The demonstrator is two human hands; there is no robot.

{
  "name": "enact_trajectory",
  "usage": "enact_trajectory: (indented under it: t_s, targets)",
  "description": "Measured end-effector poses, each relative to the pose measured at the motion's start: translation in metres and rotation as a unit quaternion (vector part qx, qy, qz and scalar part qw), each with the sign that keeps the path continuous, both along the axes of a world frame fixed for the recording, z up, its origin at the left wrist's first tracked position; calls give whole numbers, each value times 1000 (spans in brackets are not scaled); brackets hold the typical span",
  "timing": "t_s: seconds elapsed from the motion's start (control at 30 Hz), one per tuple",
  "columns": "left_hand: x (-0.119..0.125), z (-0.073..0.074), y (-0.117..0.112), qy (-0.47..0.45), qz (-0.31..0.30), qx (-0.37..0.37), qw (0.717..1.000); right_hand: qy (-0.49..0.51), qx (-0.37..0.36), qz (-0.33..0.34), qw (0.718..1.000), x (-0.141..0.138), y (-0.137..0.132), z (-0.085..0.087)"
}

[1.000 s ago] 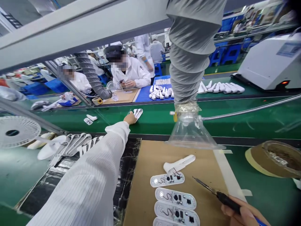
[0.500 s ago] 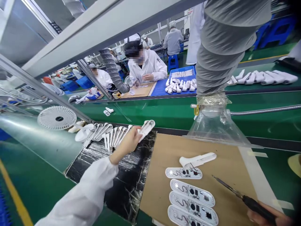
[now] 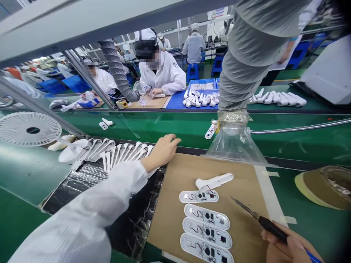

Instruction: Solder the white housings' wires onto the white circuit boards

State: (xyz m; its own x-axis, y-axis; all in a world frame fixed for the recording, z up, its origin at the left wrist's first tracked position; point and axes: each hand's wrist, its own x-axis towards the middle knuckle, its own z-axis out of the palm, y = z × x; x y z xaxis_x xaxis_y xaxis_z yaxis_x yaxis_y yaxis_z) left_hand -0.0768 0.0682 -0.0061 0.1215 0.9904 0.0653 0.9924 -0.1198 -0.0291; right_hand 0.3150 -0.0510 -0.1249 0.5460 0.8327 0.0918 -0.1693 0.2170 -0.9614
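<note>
My left hand is over the far edge of the cardboard, beside a row of white plastic shells. Its fingers are slightly bent and apart, and no part shows in them. A soldering iron is in my right hand, its tip pointing up and left above the cardboard. Left of that tip lies a white handle-shaped shell, with thin wires running to an oval circuit-board panel. Several similar oval panels are lined up nearer to me.
A clear plastic fume hood hangs from a grey duct behind the cardboard. Tape rolls stand at right, a white fan at left. Across the green belt, a co-worker sits by piled white parts.
The white shell that my left hand held up is no longer in it. My right hand has come further into view with the soldering iron. The camera view has shifted right.
</note>
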Motion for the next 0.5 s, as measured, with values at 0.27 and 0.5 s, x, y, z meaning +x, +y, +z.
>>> enact_trajectory:
  t_s: [0.27,0.5]
  targets:
    - [85,-36,160,-26,-85,-71,994,41,-5,14,999,-6,-13,2]
    - [63,-21,179,-35,-124,-75,989,21,4,35,999,-16,-9,16]
